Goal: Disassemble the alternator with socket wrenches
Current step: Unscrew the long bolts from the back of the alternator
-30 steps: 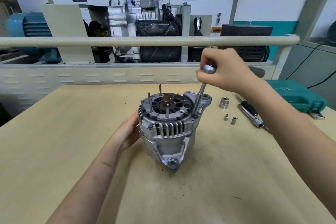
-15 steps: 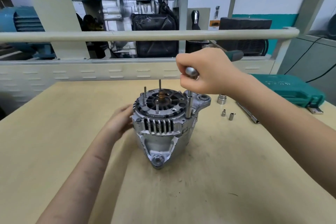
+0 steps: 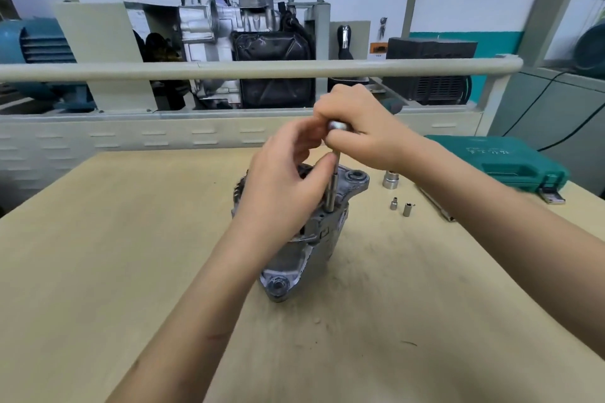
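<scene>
While right hand (image 3: 363, 134) grips wrench (image 3: 332, 186) head above alternator (image 3: 314, 249), left hand (image 3: 288, 186) pinches wrench shaft; 3 sockets (image 3: 392, 179) right of alternator.

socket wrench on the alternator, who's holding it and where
Both hands hold the socket wrench: the right hand grips its top end, and the left hand pinches the upright shaft just below.

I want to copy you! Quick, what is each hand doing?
Left hand: pinches the socket wrench shaft.
Right hand: grips the wrench's top.
</scene>
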The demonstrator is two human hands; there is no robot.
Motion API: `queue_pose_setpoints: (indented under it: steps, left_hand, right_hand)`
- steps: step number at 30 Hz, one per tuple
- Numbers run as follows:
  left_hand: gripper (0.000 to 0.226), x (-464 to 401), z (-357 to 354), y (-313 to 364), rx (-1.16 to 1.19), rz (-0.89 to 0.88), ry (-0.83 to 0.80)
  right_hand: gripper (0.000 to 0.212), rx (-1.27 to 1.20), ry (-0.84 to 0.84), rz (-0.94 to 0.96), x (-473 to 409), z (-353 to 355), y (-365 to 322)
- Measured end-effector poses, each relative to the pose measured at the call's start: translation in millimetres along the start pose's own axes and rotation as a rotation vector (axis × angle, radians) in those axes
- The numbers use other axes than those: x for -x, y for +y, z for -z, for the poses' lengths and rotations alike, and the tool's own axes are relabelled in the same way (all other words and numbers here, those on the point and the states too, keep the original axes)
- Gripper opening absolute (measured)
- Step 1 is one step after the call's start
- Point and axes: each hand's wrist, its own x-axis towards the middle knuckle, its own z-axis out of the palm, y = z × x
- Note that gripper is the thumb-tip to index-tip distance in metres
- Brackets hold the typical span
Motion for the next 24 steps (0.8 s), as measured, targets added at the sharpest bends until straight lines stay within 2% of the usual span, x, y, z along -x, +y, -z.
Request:
queue_pose_setpoints:
  steps: [2, 3, 5, 6, 8, 11, 18, 24]
  left_hand:
    - [0.031, -3.2, 0.8, -5.4, -0.023, 0.053, 0.014]
    - [0.028, -4.8, 0.8, -8.7, -0.126, 0.058, -0.005]
    - [0.02, -6.5, -1.6, -15.9, -0.329, 0.061, -0.124]
    - [0.018, -6.9, -3.4, -17.9, -0.356, 0.069, -0.182]
    - [0.019, -7.8, -6.3, -21.8, -0.336, 0.072, -0.242]
    - [0.017, -9.1, -4.7, -30.3, -0.366, -0.009, -0.226]
    - [0.008, -18.0, -0.8, -38.9, -0.34, -0.09, -0.238]
    - [0.022, -18.4, -0.8, -43.6, -0.246, -0.082, -0.219]
  right_hand:
    - [0.009, -0.077, 0.006, -0.065, 1.5, 1.2, 2.7]
    - [0.009, -0.099, 0.002, -0.082, 1.7, 1.3, 2.8]
    - [0.009, -0.108, -0.006, -0.085, 1.2, 1.2, 1.0]
    - [0.009, -0.104, -0.012, -0.078, 0.5, 1.0, -0.6]
    - [0.008, -0.085, -0.04, -0.052, -0.1, 0.7, -4.9]
    - [0.015, -0.052, -0.127, -0.04, 0.4, 5.0, -11.5]
    - [0.037, 0.006, -0.43, -0.162, 2.9, 53.4, -3.3]
    - [0.033, 0.183, -0.427, -0.105, -3.0, 54.3, -11.4]
